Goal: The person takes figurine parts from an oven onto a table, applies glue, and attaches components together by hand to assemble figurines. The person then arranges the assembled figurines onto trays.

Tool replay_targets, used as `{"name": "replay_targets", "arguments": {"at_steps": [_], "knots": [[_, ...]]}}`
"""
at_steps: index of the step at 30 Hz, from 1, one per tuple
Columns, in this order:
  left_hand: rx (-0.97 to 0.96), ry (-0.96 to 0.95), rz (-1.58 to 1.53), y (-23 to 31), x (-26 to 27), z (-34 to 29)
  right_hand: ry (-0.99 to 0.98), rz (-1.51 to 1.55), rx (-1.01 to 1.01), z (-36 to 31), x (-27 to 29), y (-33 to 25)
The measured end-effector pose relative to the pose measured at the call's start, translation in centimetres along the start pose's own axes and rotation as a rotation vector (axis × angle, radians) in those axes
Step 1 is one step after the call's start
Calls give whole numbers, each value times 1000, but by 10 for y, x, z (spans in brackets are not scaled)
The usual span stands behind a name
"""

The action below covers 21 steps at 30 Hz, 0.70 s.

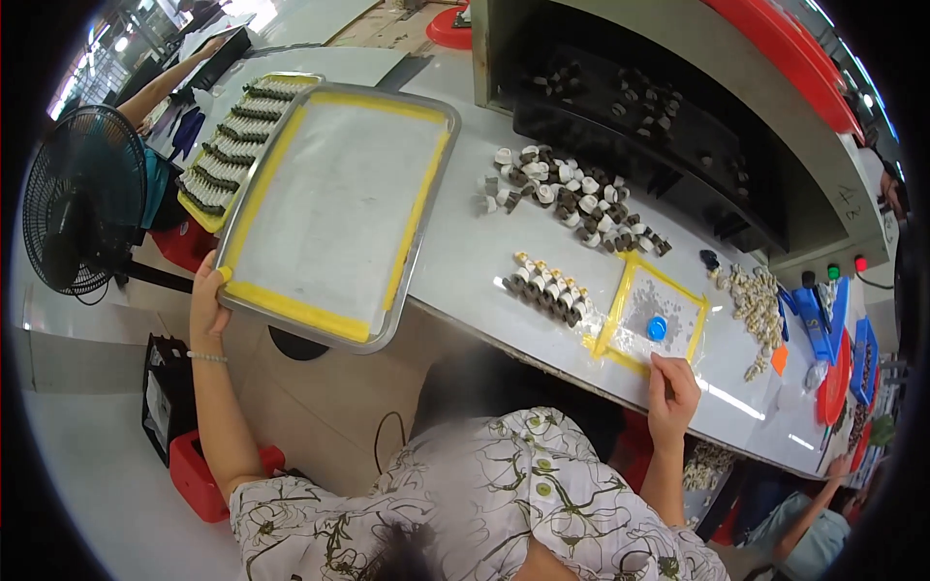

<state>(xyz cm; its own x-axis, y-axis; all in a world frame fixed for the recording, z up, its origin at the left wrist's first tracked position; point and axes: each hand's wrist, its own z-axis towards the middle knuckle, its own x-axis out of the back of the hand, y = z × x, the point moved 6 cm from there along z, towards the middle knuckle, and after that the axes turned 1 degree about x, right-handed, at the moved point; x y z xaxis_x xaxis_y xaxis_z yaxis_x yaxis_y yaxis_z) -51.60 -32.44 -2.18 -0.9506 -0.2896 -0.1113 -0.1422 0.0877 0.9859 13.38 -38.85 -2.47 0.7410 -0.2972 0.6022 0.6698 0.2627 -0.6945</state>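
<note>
My left hand (pixel 206 302) grips the lower left edge of a metal tray (pixel 450 136), thumb on top. The tray is tilted, lined with a pale sheet and bordered with yellow tape. At the table's front edge is my right hand (pixel 673 395), fingers curled together; what they hold, if anything, is hidden. Just beyond it lies a yellow-taped square (pixel 699 324) with a blue round cap (pixel 657 329) on it. Left of the square stand short rows of small white-and-dark parts (pixel 547 289). A loose pile of similar parts (pixel 581 198) lies farther back.
A second tray (pixel 232 145) full of rows of parts sits behind the held one. A black fan (pixel 82 203) stands at left. A dark-mouthed machine (pixel 668 116) fills the back. Small cream pieces (pixel 756 315) and blue bins (pixel 819 320) are at right. Other people work at both sides.
</note>
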Motion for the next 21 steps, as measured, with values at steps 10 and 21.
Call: {"name": "replay_targets", "arguments": {"at_steps": [10,21], "knots": [[293,-196,227,-41,-19,58,16,12,-62,-5,2,-2],[195,-17,783,-17,-19,90,32,3,-50,2,1,-4]]}}
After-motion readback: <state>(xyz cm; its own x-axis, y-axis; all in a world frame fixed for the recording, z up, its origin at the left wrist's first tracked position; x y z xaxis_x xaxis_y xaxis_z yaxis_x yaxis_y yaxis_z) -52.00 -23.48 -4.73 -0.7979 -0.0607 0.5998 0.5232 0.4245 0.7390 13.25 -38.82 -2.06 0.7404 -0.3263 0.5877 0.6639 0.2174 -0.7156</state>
